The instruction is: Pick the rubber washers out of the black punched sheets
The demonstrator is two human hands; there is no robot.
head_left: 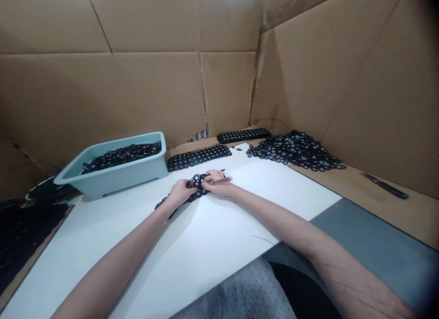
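Note:
A strip of linked black rings [196,181] is held just above the white tabletop between my hands, and one end hangs below my left wrist. My left hand [181,191] is closed on the strip, thumb on top. My right hand [216,184] pinches the same strip at its other side. A thin reddish-brown stick-like tool [221,180] lies across the right hand, tucked in its fingers. Its exact kind is too small to tell. A dark pointed end shows near the right fingertips.
A pale blue basin [120,175] of loose black rings stands at left. Behind my hands lie a ring panel [200,157] and a rolled one [243,135]. A ring heap [298,150] and a black-handled knife [386,186] are at right. Cardboard walls [154,90] enclose the table.

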